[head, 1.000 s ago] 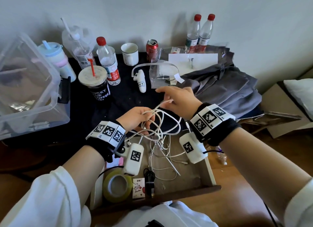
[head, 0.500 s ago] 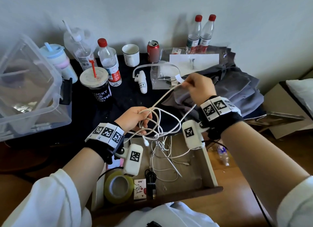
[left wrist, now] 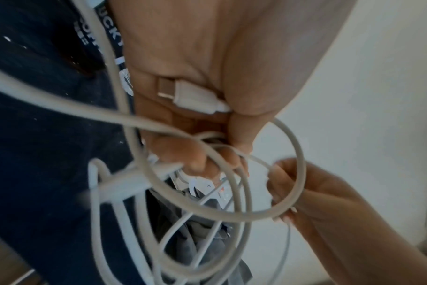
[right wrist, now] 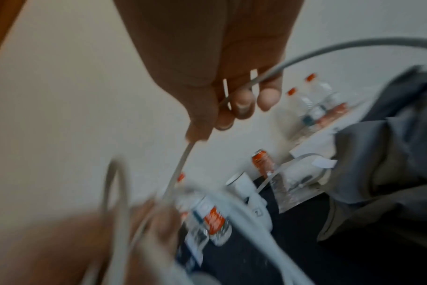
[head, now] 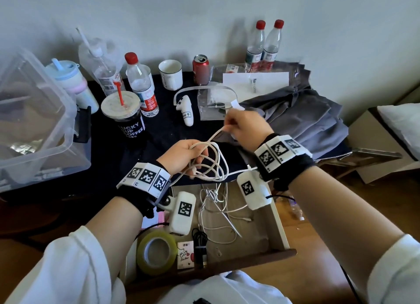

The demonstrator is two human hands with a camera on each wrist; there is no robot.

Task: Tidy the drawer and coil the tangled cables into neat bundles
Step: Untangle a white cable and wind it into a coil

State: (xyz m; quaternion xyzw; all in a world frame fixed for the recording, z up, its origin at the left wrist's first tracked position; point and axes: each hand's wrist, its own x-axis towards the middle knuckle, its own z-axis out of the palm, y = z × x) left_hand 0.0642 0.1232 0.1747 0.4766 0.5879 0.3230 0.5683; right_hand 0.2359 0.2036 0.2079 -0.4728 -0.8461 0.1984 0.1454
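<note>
Drawer (head: 279, 222) rt half open btwn loose cables (head: 218, 203); tape roll (head: 155, 251) blocks left.

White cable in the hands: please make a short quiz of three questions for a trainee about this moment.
1. True or false: the left hand holds several loops of the white cable.
2. Multiple choice: the right hand pinches a) the tape roll, b) a strand of the white cable, c) the red can.
3. Fill in: inside the open drawer, the tape roll lies at the front ____ corner, as the head view shows it.

Key
1. True; a connector also lies against this palm.
2. b
3. left
</note>
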